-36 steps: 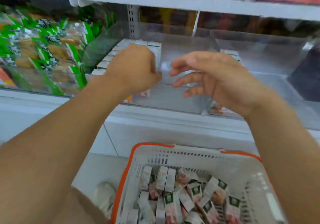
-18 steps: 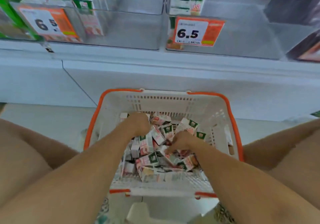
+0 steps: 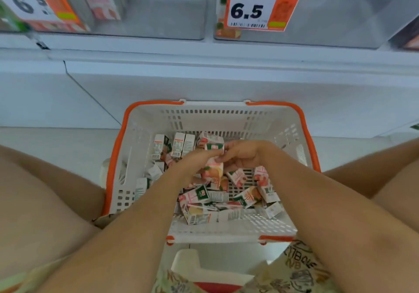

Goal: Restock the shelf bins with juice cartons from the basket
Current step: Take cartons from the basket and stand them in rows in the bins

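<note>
White shelving fills the background, with two clear bins [image 3: 156, 9] along its front edge, each fronted by an orange price tag [image 3: 260, 6] reading 6.5. Below, a white basket [image 3: 217, 116] with an orange rim sits on the floor between my knees, placed, I judge, so that cartons can be lifted straight up to the bins. Both of my hands meet over the basket's middle. My left hand [image 3: 192, 163] curls round a juice carton [image 3: 213, 163], holding it upright, while the fingers of my right hand [image 3: 242, 154] pinch its upper end; I judge this two-handed hold serves to square the carton, perhaps gathering more than one, before it goes to a bin. How many cartons the grip contains I cannot tell. The carton is a small white box printed with pink fruit and a green panel. Loose juice cartons [image 3: 217, 199] of the same kind lie jumbled across the basket's floor, several standing against its far wall.
</note>
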